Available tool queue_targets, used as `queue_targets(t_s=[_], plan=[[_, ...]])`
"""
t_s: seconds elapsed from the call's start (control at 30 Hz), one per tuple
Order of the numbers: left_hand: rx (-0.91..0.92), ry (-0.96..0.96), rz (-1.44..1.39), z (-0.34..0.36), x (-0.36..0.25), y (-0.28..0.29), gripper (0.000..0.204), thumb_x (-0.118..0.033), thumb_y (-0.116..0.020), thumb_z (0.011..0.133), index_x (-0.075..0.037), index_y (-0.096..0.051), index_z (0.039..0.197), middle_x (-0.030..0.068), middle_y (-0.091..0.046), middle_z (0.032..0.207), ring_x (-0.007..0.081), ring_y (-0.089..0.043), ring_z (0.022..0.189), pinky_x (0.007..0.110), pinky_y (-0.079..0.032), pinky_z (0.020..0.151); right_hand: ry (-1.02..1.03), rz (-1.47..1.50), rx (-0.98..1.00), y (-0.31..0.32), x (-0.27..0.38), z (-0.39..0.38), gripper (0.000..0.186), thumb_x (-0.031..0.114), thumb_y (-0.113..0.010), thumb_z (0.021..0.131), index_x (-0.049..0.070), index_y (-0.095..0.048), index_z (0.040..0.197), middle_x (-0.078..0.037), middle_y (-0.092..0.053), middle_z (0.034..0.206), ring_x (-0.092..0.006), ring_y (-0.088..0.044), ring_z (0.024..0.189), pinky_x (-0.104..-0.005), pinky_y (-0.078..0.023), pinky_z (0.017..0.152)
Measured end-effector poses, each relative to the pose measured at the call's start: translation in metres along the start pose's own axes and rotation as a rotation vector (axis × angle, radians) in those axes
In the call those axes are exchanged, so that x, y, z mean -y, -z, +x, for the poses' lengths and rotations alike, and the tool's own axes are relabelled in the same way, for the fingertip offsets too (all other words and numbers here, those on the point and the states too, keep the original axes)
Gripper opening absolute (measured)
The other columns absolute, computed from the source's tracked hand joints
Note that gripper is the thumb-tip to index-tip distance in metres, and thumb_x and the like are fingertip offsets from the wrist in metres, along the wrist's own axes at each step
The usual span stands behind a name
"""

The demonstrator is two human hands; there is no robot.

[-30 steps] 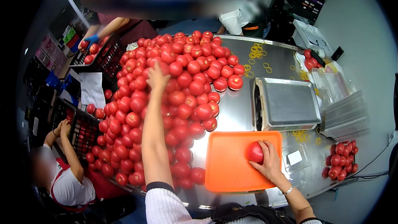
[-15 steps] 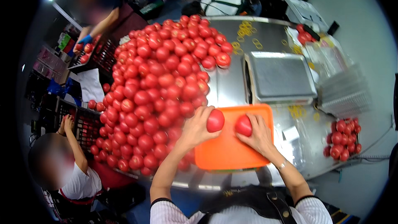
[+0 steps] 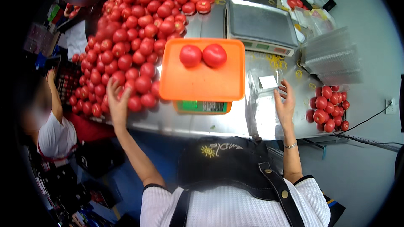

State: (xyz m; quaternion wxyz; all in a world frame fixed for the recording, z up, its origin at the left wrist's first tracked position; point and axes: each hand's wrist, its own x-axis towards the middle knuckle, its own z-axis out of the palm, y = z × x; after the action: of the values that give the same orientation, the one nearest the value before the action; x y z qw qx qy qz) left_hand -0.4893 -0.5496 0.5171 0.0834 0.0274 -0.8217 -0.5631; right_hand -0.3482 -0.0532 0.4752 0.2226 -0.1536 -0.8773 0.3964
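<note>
Two red tomatoes (image 3: 203,56) rest side by side at the far part of an orange tray (image 3: 202,85), which sits raised on a box with a green label (image 3: 198,106). My left hand (image 3: 118,101) is at the near edge of a large tomato pile (image 3: 126,42), fingers spread, holding nothing. To the right of the tray, my right hand (image 3: 285,103) hovers with fingers apart and empty, beside a clear plastic box with a white card (image 3: 268,82) on it.
Beyond the tray stands a weighing scale (image 3: 263,23). Yellow rubber bands (image 3: 275,62) lie around it. Stacked clear containers (image 3: 330,54) and a smaller tomato group (image 3: 329,108) are at the right. Two other people work along the left, one in a white shirt (image 3: 57,132).
Both tomatoes have been let go on the tray and now lie together. My left hand has moved left to the pile, my right hand right. The view has tilted nearer to my body.
</note>
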Motion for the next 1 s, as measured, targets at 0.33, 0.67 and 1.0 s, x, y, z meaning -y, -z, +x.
queue_targets(t_s=[0.33,0.67,1.0], plan=[[-0.346,0.125,-0.169,-0.066,0.011,0.045,0.068,-0.016,-0.067,0.086,-0.006,-0.028,0.142,0.0175,-0.042,0.135,0.0242,-0.050,0.114,0.034,-0.046,0.089,-0.009,0.007,0.096,0.016,-0.020,-0.009,0.044,0.015,-0.061,0.088,0.001,-0.048,0.128,-0.016,-0.055,0.121,-0.0244,-0.058,0.102,-0.0333,-0.051,0.080],[-0.103,0.069,-0.200,-0.039,-0.015,-0.040,0.069,-0.014,-0.068,0.083,-0.005,-0.030,0.140,0.0193,-0.042,0.134,0.0258,-0.051,0.115,0.034,-0.045,0.093,0.331,0.001,0.296,-0.037,0.048,0.062,0.049,0.016,-0.065,0.083,0.004,-0.048,0.128,-0.014,-0.054,0.119,-0.0253,-0.057,0.102,-0.0352,-0.050,0.081],[0.256,-0.333,0.535,0.026,-0.034,-0.218,0.084,-0.016,-0.080,0.065,-0.011,-0.038,0.136,0.0206,-0.041,0.131,0.0374,-0.041,0.124,0.041,-0.039,0.101,0.491,-0.088,0.512,-0.171,0.072,0.116,0.076,0.031,-0.079,0.066,0.015,-0.045,0.132,-0.022,-0.039,0.135,-0.0411,-0.048,0.116,-0.0470,-0.044,0.096]])
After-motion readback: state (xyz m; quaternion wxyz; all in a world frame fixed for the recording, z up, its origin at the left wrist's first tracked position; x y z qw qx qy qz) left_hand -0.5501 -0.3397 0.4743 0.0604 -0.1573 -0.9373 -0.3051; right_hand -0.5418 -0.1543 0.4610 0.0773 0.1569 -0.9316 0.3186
